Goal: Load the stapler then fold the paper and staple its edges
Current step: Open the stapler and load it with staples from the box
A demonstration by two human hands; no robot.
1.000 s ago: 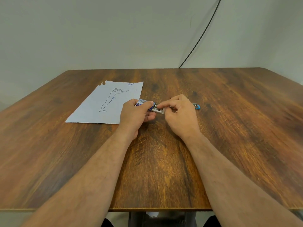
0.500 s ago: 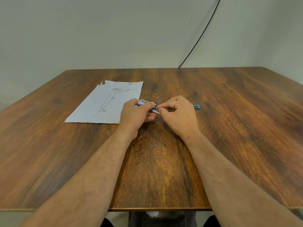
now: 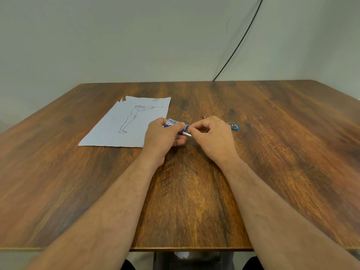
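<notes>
My left hand [image 3: 162,136] grips a small blue and white staple box [image 3: 171,122] just above the table, fingers curled round it. My right hand [image 3: 211,136] pinches a silvery strip of staples [image 3: 186,134] at the box's open right end. A small blue stapler [image 3: 233,126] lies on the table just beyond my right hand, mostly hidden by it. A white sheet of paper [image 3: 124,123] with a line drawing of a standing figure lies flat to the left, one far corner torn.
The wooden table [image 3: 194,191] stretches wide around both hands. A tiny dark object [image 3: 203,116] sits just beyond my right hand. A black cable [image 3: 239,43] runs down the wall to the table's far edge.
Both hands stay close together at the box. The right hand's pinch at the box's end has shifted slightly, and the staple strip now shows lower between the hands.
</notes>
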